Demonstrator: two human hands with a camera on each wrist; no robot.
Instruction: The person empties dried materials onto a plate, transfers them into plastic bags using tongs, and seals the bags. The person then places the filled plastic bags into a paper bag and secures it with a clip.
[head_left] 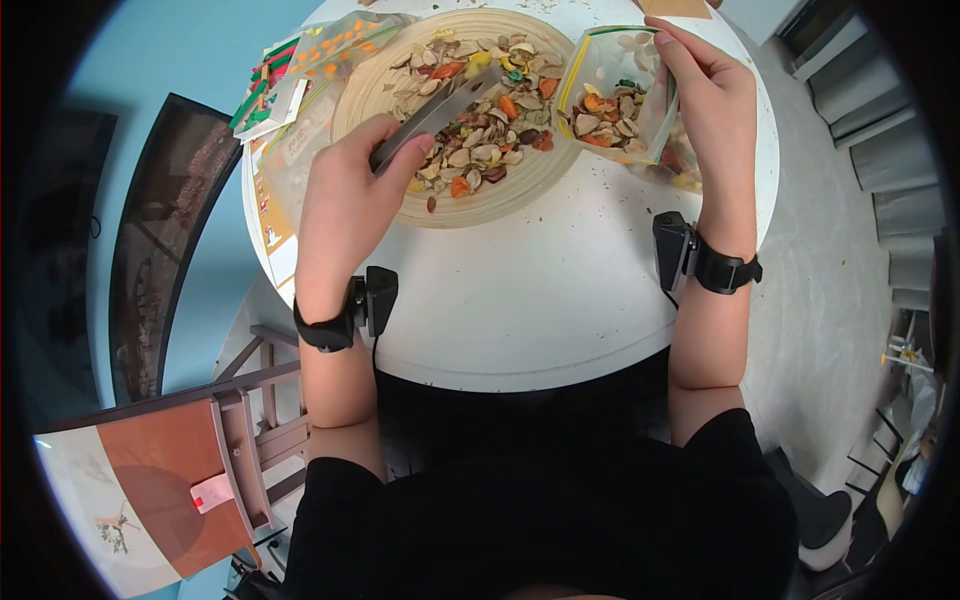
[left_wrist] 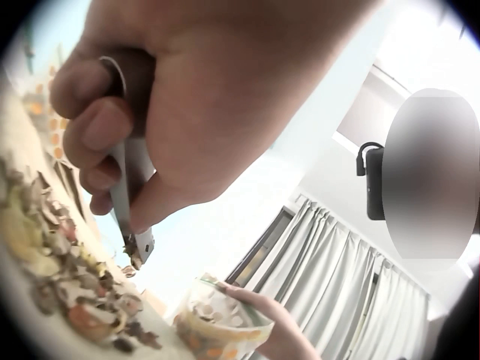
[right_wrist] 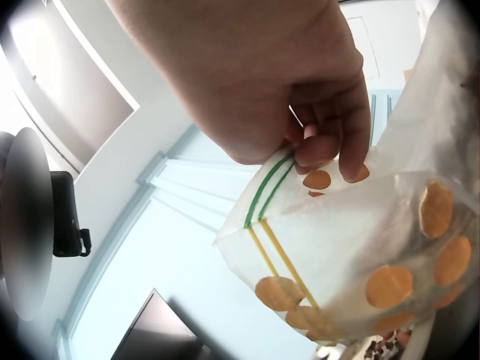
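Observation:
My left hand (head_left: pixel 350 195) grips metal tongs (head_left: pixel 437 118) over a round wooden tray (head_left: pixel 355 105) of dried petals and flower pieces (head_left: pixel 485 150). In the left wrist view the fingers wrap the tongs (left_wrist: pixel 129 187), and small bits show at their tips. My right hand (head_left: pixel 712 110) pinches the top rim of a clear zip bag (head_left: pixel 655 95), which stands upright with its mouth spread, at the tray's right edge. Petals lie inside the bag. The right wrist view shows the orange-dotted bag (right_wrist: pixel 337 240) with its green and yellow zip, hanging from my right hand (right_wrist: pixel 255 82).
Another orange-dotted bag (head_left: pixel 345 45) lies at the tray's upper left, beside a box with red and green items (head_left: pixel 270 90). Small crumbs are scattered on the white round table (head_left: pixel 520 300). A chair (head_left: pixel 265 430) stands at the lower left.

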